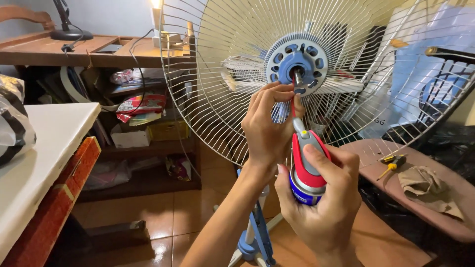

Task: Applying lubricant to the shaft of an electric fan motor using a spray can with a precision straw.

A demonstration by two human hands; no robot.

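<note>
The right hand (324,198) is wrapped around a spray can (307,173) with a red and grey top, the forefinger laid over the top as if to press it, so the can stands upright, near and just right of centre. From the top a thin red straw (293,96) runs up to the hub (296,62) of a stand fan, its tip at the dark hole in the blue middle; the straw seems to be there to carry the spray into that narrow spot. The left hand (269,128) is closed in a pinch on the straw, fingertips close under the hub, apparently steadying and aiming it. The wire guard (208,84) behind the hub is bare at the front, which leaves the hub open to reach. At the far right a second guard (415,99) leans against dark things. On the brown seat (376,173) at the right lie a yellow-handled screwdriver (391,165) and a crumpled rag (428,190), near but apart. Far left, the shelves (143,148) hold packets and a box; what is in them cannot be told. A white table (44,148) fills the near left.
</note>
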